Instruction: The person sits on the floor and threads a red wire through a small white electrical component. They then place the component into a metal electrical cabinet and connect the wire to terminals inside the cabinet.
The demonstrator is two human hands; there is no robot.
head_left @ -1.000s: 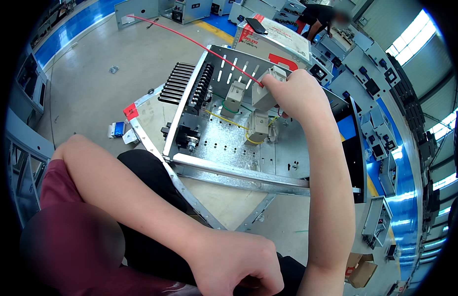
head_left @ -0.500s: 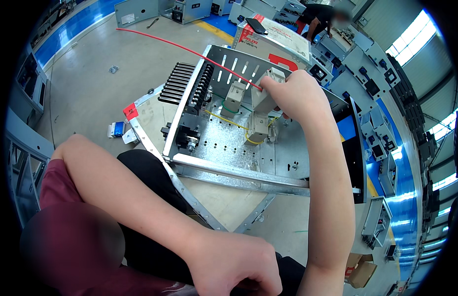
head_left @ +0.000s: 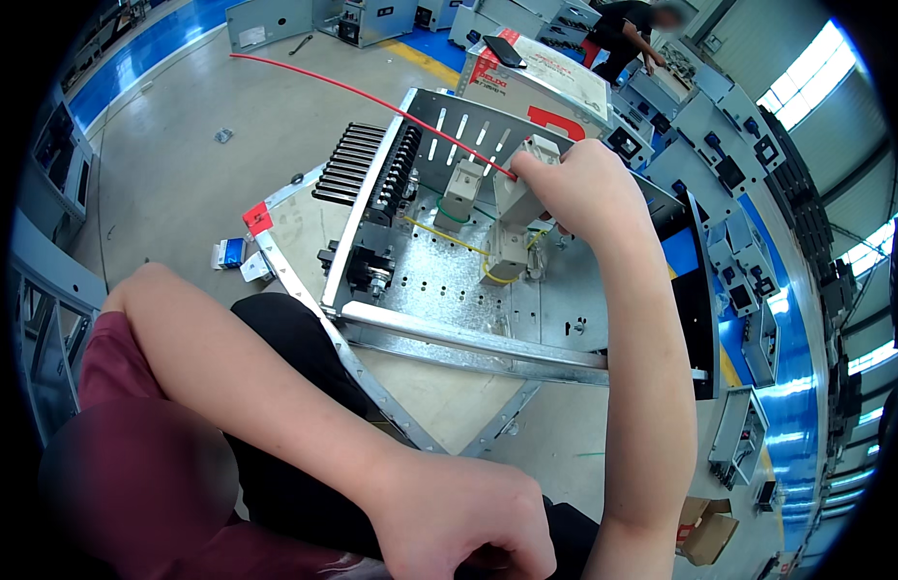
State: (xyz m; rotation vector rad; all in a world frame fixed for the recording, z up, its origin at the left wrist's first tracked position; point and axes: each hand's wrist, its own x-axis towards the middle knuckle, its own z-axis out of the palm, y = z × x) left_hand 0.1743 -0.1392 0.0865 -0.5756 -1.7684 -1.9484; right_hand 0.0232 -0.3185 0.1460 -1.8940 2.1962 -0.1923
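Note:
My right hand (head_left: 584,188) is closed at the upper grey block-shaped component (head_left: 519,201) inside an open metal cabinet. Its thumb and fingers pinch the end of a red wire (head_left: 371,98), which runs in a long curve to the upper left. The fingertips are partly hidden behind the hand. Two more grey blocks stand nearby: one at the left (head_left: 458,193) with a green wire, one lower (head_left: 505,253) with a yellow wire (head_left: 447,235). My left hand (head_left: 468,512) is curled closed low over my lap; whatever it may hold is hidden.
The metal cabinet (head_left: 449,329) lies on a wooden-topped stand (head_left: 439,401). Black terminal strips (head_left: 396,174) line its left side. Behind it, a large box (head_left: 541,82) carries a phone (head_left: 504,51). Another person (head_left: 623,39) bends over equipment at the back. A cardboard box (head_left: 705,532) sits lower right.
My hands, the red wire and the cabinet look almost unmoved. The person at the back has shifted slightly and stretched an arm toward the equipment.

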